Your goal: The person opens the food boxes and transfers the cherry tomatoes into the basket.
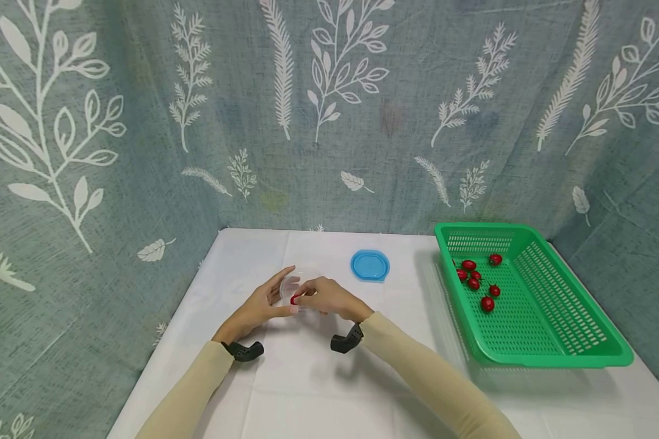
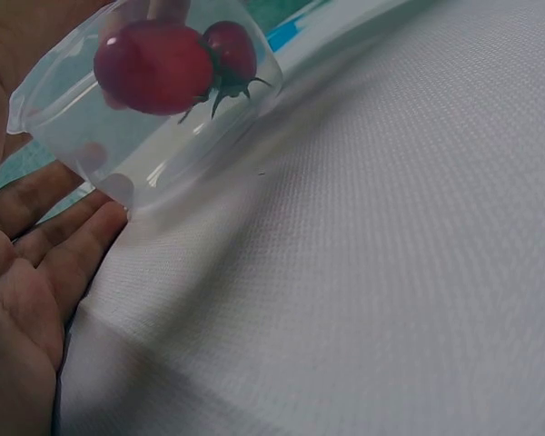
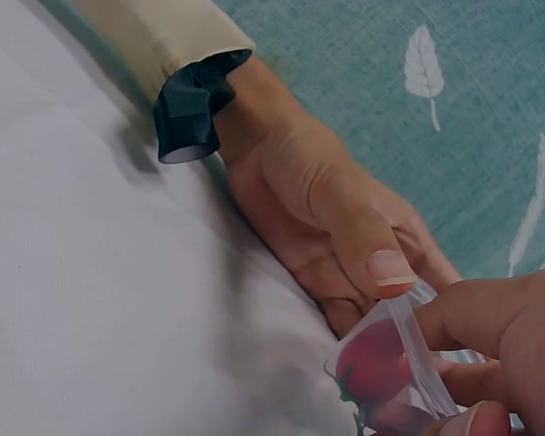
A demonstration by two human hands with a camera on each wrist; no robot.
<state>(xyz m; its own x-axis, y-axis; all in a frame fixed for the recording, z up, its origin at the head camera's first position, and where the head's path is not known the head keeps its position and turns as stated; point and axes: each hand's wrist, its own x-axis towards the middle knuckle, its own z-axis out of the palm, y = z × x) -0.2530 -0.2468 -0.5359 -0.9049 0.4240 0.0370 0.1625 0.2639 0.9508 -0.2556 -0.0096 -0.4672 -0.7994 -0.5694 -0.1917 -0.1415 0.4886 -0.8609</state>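
My left hand (image 1: pixel 263 305) holds a small clear plastic container (image 2: pixel 136 159), thumb on the near side and fingers spread round the far side. Inside lie a larger red cherry tomato (image 2: pixel 154 68) and a smaller cherry tomato (image 2: pixel 232 50) with a green stem. Fingers of my right hand (image 1: pixel 332 297) reach down into the container's mouth and pinch a cherry tomato (image 1: pixel 293 300). In the right wrist view, a red cherry tomato (image 3: pixel 377 359) shows through the container wall, between the left thumb and the right fingers. The container stands tilted, close over the white tabletop.
A blue lid (image 1: pixel 370 266) lies on the white table (image 1: pixel 329 390) behind the right hand. To the right stands a green plastic basket (image 1: pixel 549 360) with several cherry tomatoes (image 1: pixel 487 303) toward its left side. A patterned grey-green curtain (image 1: pixel 329 171) hangs behind the table and at both sides.
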